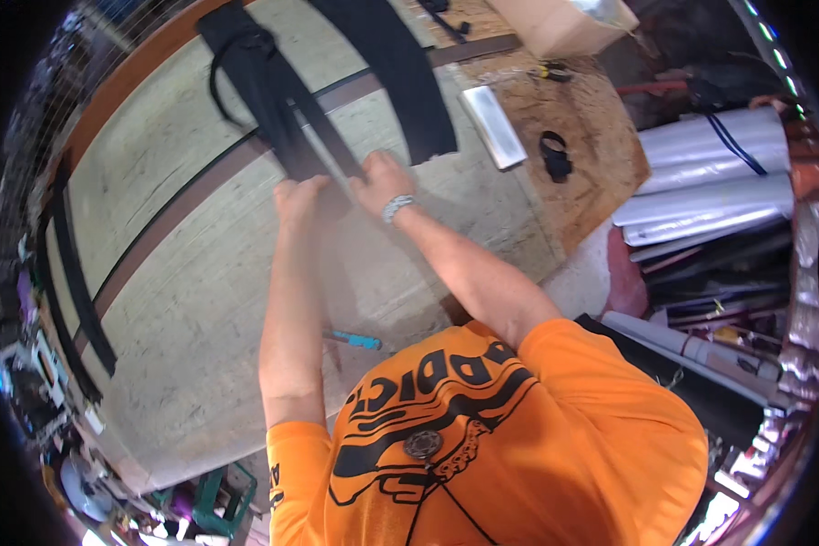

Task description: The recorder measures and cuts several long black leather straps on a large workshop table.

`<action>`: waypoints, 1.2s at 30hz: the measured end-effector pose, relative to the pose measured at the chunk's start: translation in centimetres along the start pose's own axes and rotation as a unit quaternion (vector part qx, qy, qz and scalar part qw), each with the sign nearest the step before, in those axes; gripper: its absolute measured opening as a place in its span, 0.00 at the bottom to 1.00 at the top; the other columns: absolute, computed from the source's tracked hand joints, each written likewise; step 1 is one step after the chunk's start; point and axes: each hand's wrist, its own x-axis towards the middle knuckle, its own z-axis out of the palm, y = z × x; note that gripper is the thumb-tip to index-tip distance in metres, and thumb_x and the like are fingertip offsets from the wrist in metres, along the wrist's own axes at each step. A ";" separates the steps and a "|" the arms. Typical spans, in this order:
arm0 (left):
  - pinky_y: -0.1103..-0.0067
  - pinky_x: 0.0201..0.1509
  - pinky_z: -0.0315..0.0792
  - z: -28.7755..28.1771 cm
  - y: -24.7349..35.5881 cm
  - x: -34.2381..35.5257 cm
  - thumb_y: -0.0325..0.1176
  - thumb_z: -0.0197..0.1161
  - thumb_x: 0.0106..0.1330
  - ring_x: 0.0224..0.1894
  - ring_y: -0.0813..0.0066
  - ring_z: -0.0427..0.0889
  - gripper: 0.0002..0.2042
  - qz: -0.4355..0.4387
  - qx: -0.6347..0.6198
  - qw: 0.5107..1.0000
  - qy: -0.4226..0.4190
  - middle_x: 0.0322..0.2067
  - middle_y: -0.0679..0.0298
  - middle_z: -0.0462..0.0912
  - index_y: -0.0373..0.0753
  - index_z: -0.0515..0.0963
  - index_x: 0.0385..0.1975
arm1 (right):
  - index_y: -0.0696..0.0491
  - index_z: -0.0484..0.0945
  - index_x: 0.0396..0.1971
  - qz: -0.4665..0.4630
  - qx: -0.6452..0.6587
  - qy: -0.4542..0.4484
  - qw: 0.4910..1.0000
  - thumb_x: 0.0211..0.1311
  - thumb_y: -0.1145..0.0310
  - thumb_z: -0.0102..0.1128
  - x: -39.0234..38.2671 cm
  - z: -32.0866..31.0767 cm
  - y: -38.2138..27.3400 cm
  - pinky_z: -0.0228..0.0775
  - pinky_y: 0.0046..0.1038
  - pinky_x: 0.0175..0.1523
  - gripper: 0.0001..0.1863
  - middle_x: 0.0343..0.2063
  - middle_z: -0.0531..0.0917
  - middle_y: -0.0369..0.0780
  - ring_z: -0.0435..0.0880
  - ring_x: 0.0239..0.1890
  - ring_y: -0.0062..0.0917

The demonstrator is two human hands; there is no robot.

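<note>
Both my arms reach forward over the table. My left hand (298, 197) is closed on the near end of a long black fabric strip (262, 89), which runs away toward the far edge. A narrower black strip (326, 136) lies beside it, and my right hand (382, 185) is closed on its near end. Motion blurs the strips near my fingers. A thin black looped cord (215, 84) rests on and beside the wider strip. Just to the right, another broad black strip (408, 86) lies flat, touched by neither hand.
A teal-handled cutter (355, 340) lies close to my body. Rightward are a white block (494, 127), a black ring-shaped item (555, 156), a yellow-black hand tool (550, 73) and a cardboard box (555, 25). Plastic-wrapped rolls (714, 177) sit off the table; dark strips (75, 282) lie left.
</note>
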 end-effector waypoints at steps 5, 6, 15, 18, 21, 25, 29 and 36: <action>0.70 0.29 0.80 0.4 -0.1 -0.1 0.27 0.75 0.49 0.29 0.64 0.86 0.14 -0.005 -0.020 1.000 -0.004 0.29 0.49 0.86 0.20 0.81 0.27 | 0.52 0.77 0.43 0.006 0.000 0.003 1.000 0.58 0.58 0.67 0.0 -0.3 0.2 0.73 0.43 0.54 0.18 0.46 0.80 0.43 0.81 0.51 0.42; 0.71 0.30 0.81 0.5 0.4 -0.5 0.26 0.75 0.49 0.30 0.63 0.87 0.15 -0.018 -0.024 0.999 -0.015 0.31 0.48 0.87 0.19 0.80 0.29 | 0.52 0.77 0.43 0.014 0.002 -0.004 1.000 0.58 0.57 0.67 -0.1 -0.4 0.1 0.73 0.43 0.54 0.18 0.46 0.80 0.43 0.81 0.51 0.41; 0.68 0.31 0.83 1.2 0.7 -0.6 0.25 0.74 0.52 0.31 0.58 0.88 0.17 -0.020 -0.001 1.000 0.009 0.33 0.42 0.86 0.16 0.78 0.35 | 0.53 0.77 0.45 0.023 -0.004 -0.040 0.999 0.59 0.59 0.69 -0.4 -0.8 -0.5 0.73 0.42 0.56 0.19 0.47 0.80 0.44 0.81 0.52 0.43; 0.70 0.29 0.81 1.7 0.4 -0.5 0.26 0.73 0.51 0.28 0.61 0.87 0.14 -0.018 -0.017 0.999 0.021 0.30 0.45 0.86 0.18 0.80 0.28 | 0.53 0.77 0.45 0.031 0.000 -0.038 0.999 0.59 0.59 0.69 -0.3 -1.1 -0.6 0.74 0.42 0.56 0.19 0.48 0.80 0.44 0.81 0.52 0.42; 0.71 0.25 0.78 2.4 -0.5 1.0 0.27 0.73 0.49 0.25 0.66 0.86 0.12 0.030 0.069 0.997 0.002 0.25 0.50 0.86 0.21 0.81 0.22 | 0.53 0.77 0.44 0.028 0.009 -0.011 1.000 0.59 0.58 0.67 -0.2 -1.1 0.4 0.73 0.43 0.55 0.19 0.48 0.79 0.44 0.81 0.52 0.43; 0.71 0.29 0.79 1.8 -0.1 -0.3 0.30 0.73 0.50 0.26 0.67 0.87 0.15 0.233 0.307 0.922 -0.035 0.27 0.52 0.87 0.20 0.83 0.27 | 0.52 0.76 0.45 0.017 0.004 -0.019 1.000 0.59 0.58 0.66 0.0 -0.5 0.4 0.73 0.44 0.56 0.18 0.49 0.79 0.45 0.80 0.54 0.43; 0.72 0.30 0.79 0.6 1.3 0.8 0.31 0.74 0.52 0.29 0.66 0.88 0.18 0.159 0.340 0.925 -0.064 0.29 0.51 0.87 0.18 0.82 0.32 | 0.52 0.76 0.48 0.036 0.003 -0.045 0.998 0.61 0.58 0.66 -0.4 -1.1 -1.4 0.73 0.43 0.58 0.20 0.51 0.77 0.45 0.80 0.55 0.43; 0.72 0.28 0.74 1.8 2.0 -0.8 0.46 0.77 0.54 0.25 0.72 0.83 0.25 0.157 0.324 0.933 0.010 0.25 0.55 0.86 0.22 0.84 0.27 | 0.52 0.76 0.47 0.037 -0.002 -0.037 0.999 0.60 0.57 0.66 -0.4 -1.3 -1.2 0.73 0.43 0.58 0.20 0.50 0.78 0.45 0.79 0.56 0.43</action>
